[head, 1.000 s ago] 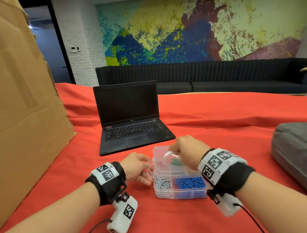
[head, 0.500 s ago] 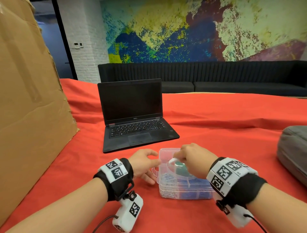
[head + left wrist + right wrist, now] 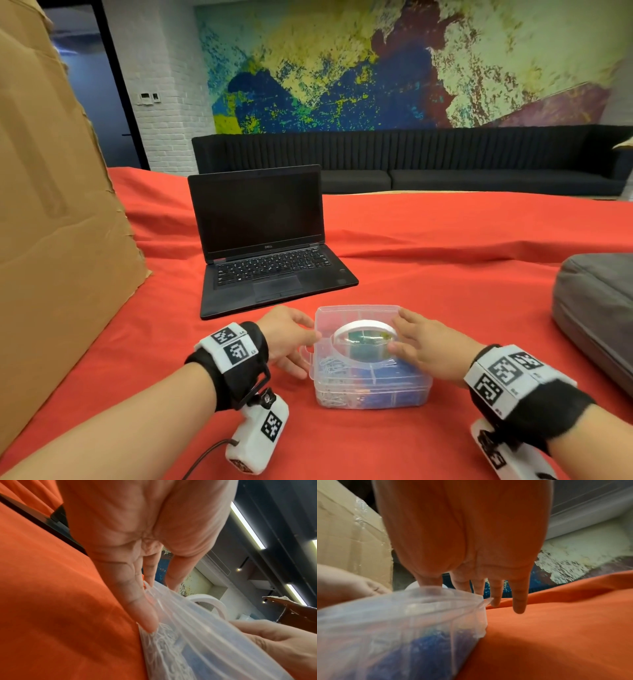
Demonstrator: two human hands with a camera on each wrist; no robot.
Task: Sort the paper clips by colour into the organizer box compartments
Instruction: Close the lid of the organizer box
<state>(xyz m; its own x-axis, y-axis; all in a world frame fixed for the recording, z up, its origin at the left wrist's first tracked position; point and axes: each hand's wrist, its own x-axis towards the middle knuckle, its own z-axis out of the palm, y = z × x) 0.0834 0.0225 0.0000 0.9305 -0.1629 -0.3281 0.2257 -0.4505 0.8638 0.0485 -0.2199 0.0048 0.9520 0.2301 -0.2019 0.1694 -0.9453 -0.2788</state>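
Head view: clear organizer box [image 3: 371, 359] sits on red cloth [image 3: 445, 274], near centre, lid shut, white handle [image 3: 363, 328] lying flat on top.
Paper clips: white paper clips [image 3: 330, 368] in near-left compartment, blue paper clips [image 3: 394, 371] in near-right compartment, seen through the lid; green ones under the handle, blurred.
Left hand: left hand [image 3: 289, 337] on the box's left side, fingers straight and spread, touching the lid edge; no curl round anything.
Left wrist view: fingertips [image 3: 147, 622] pressed flat against the box wall [image 3: 188, 635], white clips visible behind the plastic.
Right hand: right hand [image 3: 423, 349] on the box's right side, fingers extended, thumb on the lid near the handle.
Right wrist view: fingers [image 3: 519, 601] straight, reaching down past the box's far-right corner [image 3: 481, 599]; little finger clear of the box, over the cloth.
Laptop: black laptop [image 3: 263, 240] open, screen dark, far-left of the box, apart from it.
Cardboard: large cardboard sheet [image 3: 51, 222] upright at far left.
Grey bag: grey bag [image 3: 599, 301] at right edge, well apart from the box.
Background: dark sofa [image 3: 445, 157] under a painted wall.
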